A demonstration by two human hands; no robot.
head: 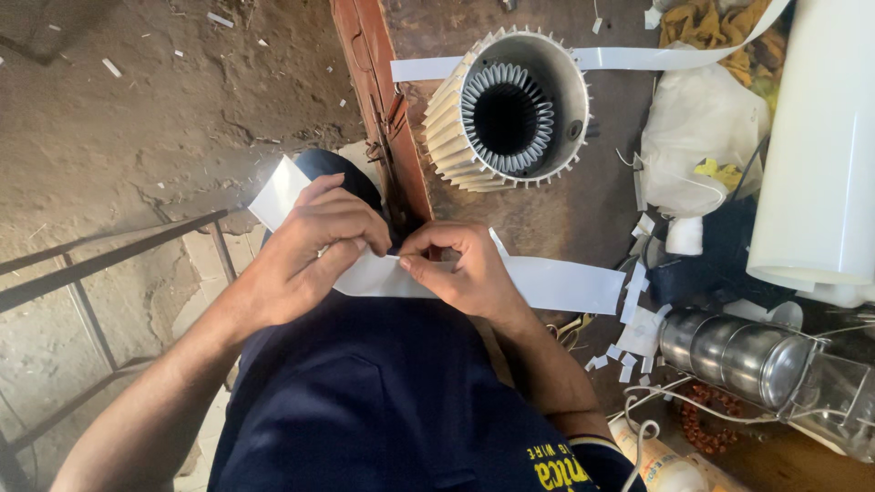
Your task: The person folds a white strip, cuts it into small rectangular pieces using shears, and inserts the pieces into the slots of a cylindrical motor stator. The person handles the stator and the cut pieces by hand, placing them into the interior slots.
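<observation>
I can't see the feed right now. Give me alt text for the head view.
Both hands, left hand and right hand, pinch a white paper strip at a fold above the person's lap. Ahead on the brown bench stands a finned motor stator, with paper scraps, a white roll and a steel can to the right.

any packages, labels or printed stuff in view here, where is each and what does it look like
Printed bottle: bottom edge right of centre, lying on the bench; white cylinder with orange band and dark print.
Shirt print: bottom, on the dark blue shirt near the right arm; yellow lettering.
White plastic bag: upper right on the bench; crumpled, no print visible.
No signs or screens in view.
</observation>
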